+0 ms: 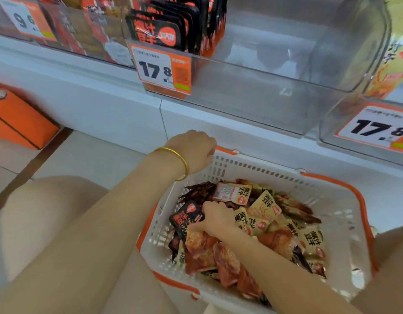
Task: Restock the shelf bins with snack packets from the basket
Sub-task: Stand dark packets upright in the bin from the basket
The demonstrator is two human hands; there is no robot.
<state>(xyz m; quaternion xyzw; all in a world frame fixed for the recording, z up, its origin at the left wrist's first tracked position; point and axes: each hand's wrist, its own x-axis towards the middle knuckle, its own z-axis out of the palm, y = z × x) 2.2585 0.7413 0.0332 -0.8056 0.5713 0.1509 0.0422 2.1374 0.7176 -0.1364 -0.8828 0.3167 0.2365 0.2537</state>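
Your left hand (192, 152) curls round the far-left rim of the white basket (275, 172). Your right hand (215, 217) reaches into the snack packets (264, 211), fingers apparently pinching a black packet (185, 215). The clear shelf bin (252, 91) above holds upright black packs (159, 32) at its left end.

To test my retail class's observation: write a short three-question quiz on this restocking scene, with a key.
1. True or false: the left hand grips the rim of the white perforated plastic basket.
2. The right hand is inside: A the basket, B a drawer, C a pocket.
3. Fill in: the orange-edged price tag on the clear plastic bin of black packets reads ___.
Key: 1 true; 2 A; 3 17.8.
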